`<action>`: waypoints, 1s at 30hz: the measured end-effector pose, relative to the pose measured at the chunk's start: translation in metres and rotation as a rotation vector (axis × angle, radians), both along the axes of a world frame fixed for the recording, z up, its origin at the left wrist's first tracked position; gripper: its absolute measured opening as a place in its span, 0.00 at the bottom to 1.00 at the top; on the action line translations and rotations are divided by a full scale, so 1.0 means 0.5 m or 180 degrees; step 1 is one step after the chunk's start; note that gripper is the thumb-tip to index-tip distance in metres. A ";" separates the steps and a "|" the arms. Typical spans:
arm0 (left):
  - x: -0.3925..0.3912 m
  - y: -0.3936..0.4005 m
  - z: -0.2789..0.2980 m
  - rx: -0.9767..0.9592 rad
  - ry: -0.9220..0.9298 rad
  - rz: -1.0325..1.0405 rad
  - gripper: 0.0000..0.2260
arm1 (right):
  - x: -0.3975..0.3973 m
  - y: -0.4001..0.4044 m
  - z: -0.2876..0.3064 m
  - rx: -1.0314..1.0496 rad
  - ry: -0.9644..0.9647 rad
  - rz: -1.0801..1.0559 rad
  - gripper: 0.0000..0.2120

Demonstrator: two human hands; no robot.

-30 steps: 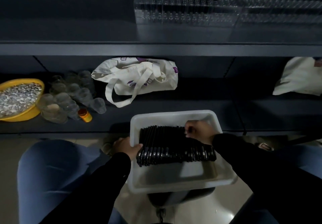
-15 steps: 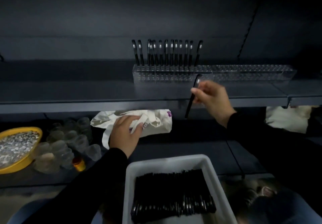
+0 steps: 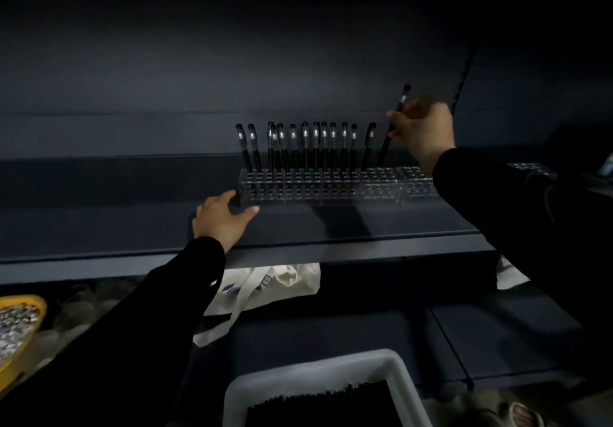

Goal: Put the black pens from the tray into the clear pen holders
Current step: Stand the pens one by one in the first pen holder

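Pens [image 3: 308,143] stand in a row in the back holes of the clear pen holder [image 3: 331,182], which sits on the dark shelf [image 3: 365,224]; most are upright, and the one at the right end of the row leans to the right. The right hand [image 3: 423,129] is raised above the right part of the holder, its fingers [image 3: 396,118] pinched on a black pen [image 3: 393,128] held at a slant, cap end up and to the right, lower tip down at the holder's top just right of the leaning pen. Whether that tip is already inside a hole cannot be told. The left hand [image 3: 222,217] lies on the shelf at the holder's front left corner, thumb against the left end, fingers spread and fairly straight along the front face, touching it. Both arms wear black sleeves. A second clear holder [image 3: 527,167] continues the line to the right of the first, partly hidden behind the right sleeve.

Below the holder, at the bottom edge of the view, the white tray [image 3: 298,373] shows its upper rim, with a packed layer of black pens [image 3: 325,406] lying inside it. Under the shelf, below the holder's left half, a white tote bag [image 3: 272,287] lies on a lower shelf. Far to the lower left of the holder is a yellow bowl [image 3: 30,307] filled with small pale pieces, and beside it some clear cups [image 3: 76,310], dim and hard to make out.
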State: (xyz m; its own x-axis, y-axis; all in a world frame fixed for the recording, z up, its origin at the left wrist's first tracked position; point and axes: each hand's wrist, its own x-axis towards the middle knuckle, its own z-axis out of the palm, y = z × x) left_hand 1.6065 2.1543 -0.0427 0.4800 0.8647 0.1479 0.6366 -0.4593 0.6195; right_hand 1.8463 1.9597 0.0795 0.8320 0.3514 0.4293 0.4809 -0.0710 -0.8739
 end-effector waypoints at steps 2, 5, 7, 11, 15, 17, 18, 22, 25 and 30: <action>0.007 0.003 -0.007 0.0249 0.0270 0.0076 0.30 | 0.012 0.006 -0.018 -0.0032 0.0051 -0.0020 0.12; 0.017 0.009 -0.005 0.0292 0.0234 0.0181 0.29 | 0.027 0.016 -0.040 -0.0069 0.0087 0.0082 0.10; 0.018 0.012 -0.004 0.0269 0.0173 0.0221 0.27 | 0.035 0.025 -0.043 -0.0074 0.0079 0.0096 0.10; 0.019 0.011 -0.002 0.0297 0.0071 0.0273 0.24 | 0.045 0.042 -0.031 -0.0086 0.0076 0.0203 0.12; 0.020 0.013 -0.003 0.0284 -0.0047 0.0307 0.22 | 0.060 0.047 -0.034 -0.0231 0.0094 0.0272 0.11; 0.021 0.013 -0.003 0.0263 -0.0076 0.0318 0.22 | 0.065 0.048 -0.051 -0.0362 0.0112 0.0420 0.10; 0.022 0.014 -0.003 0.0258 -0.0090 0.0322 0.22 | 0.064 0.047 -0.064 -0.0474 0.0141 0.0525 0.10; 0.023 0.017 -0.007 0.0291 -0.0140 0.0327 0.20 | 0.056 0.037 -0.100 -0.0773 0.0183 0.0722 0.08; 0.024 0.018 -0.007 0.0310 -0.0131 0.0325 0.19 | 0.058 0.039 -0.100 -0.0682 0.0213 0.0714 0.09; 0.024 0.021 -0.009 0.0296 -0.0164 0.0350 0.19 | 0.058 0.046 -0.101 -0.0797 0.0208 0.0681 0.10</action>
State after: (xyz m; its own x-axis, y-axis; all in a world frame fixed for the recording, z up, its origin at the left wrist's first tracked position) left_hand 1.6186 2.1650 -0.0471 0.3729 0.8931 0.2517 0.6547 -0.4455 0.6107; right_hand 1.8753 1.9825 0.0288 0.7509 0.6089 0.2558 0.4517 -0.1910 -0.8715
